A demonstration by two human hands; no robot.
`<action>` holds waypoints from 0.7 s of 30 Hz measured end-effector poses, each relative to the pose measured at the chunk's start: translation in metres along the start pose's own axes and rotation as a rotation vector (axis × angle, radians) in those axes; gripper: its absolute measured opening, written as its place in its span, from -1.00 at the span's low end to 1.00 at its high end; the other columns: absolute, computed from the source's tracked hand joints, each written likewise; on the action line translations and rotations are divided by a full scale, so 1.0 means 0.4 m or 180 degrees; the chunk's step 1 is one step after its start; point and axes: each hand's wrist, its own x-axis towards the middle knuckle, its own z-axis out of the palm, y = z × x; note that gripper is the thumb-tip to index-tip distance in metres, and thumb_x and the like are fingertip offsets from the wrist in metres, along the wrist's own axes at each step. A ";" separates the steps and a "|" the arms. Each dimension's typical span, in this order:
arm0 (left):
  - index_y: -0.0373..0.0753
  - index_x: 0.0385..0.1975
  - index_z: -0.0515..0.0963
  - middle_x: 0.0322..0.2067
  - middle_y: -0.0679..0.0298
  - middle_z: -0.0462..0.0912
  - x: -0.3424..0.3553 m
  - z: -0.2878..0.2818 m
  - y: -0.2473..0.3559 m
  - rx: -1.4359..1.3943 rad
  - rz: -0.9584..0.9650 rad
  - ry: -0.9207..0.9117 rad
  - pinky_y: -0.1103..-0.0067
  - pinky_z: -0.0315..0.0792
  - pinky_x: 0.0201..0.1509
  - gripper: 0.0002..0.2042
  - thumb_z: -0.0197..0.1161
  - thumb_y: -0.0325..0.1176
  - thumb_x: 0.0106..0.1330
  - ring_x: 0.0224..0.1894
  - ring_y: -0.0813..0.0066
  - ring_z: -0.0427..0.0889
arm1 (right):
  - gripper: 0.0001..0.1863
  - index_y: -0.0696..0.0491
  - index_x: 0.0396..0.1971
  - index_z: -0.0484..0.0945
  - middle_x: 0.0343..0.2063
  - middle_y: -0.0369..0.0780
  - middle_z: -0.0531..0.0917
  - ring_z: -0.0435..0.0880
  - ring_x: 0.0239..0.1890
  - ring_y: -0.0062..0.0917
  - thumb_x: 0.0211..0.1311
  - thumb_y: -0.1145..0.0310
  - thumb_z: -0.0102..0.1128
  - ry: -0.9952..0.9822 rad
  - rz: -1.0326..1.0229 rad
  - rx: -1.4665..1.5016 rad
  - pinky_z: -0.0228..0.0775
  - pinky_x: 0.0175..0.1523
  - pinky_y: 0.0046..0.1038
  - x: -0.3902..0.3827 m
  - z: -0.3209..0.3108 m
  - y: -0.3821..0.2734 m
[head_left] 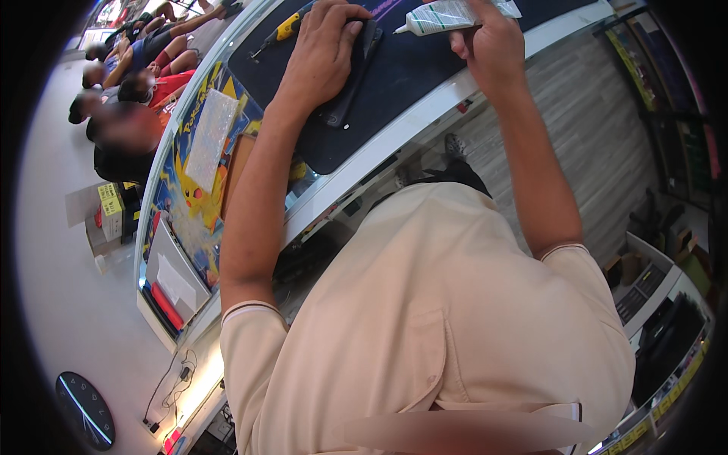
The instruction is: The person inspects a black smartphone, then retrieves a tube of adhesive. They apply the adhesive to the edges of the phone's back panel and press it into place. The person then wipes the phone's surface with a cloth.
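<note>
White tube (438, 17) grasped in the right hand (491, 44), left hand (324, 54) bent over a dark flat device (355, 87), partly hiding it, grip unclear, yellow-handled tool (288, 28) just left of that hand.

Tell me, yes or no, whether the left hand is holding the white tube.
No, the right hand holds the white tube, while the left hand is at the dark, flat device.
</note>
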 end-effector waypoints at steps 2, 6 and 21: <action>-0.31 0.00 0.51 -0.01 -0.02 0.49 -0.001 0.002 -0.001 0.0022 0.0024 0.0028 0.27 0.31 0.35 -0.83 0.03 -0.46 0.55 0.16 -0.03 0.47 | -0.55 0.15 -0.23 0.67 -0.46 -0.22 0.72 0.44 -0.73 -0.71 0.64 0.10 -0.07 0.0151 -0.0162 -0.0119 0.19 -0.66 -0.64 0.015 0.004 0.020; -0.31 0.00 0.51 -0.02 -0.01 0.49 0.001 0.002 -0.001 0.0040 0.0107 0.0145 0.28 0.31 0.34 -0.83 0.02 -0.46 0.55 0.15 -0.02 0.47 | -0.61 0.14 -0.25 0.65 -0.50 -0.29 0.68 0.44 -0.71 -0.72 0.62 0.15 -0.01 -0.0013 -0.0296 -0.0588 0.20 -0.63 -0.64 0.032 0.010 0.036; -0.32 -0.01 0.52 -0.01 -0.02 0.49 0.000 -0.001 0.001 -0.0021 -0.0040 0.0066 0.29 0.33 0.34 -0.84 0.05 -0.48 0.52 0.16 -0.02 0.48 | -0.74 0.16 -0.22 0.72 -0.49 -0.32 0.72 0.60 -0.61 -0.71 0.42 0.24 0.38 -0.0188 0.0295 -0.0912 0.38 -0.53 -0.64 -0.011 0.026 0.025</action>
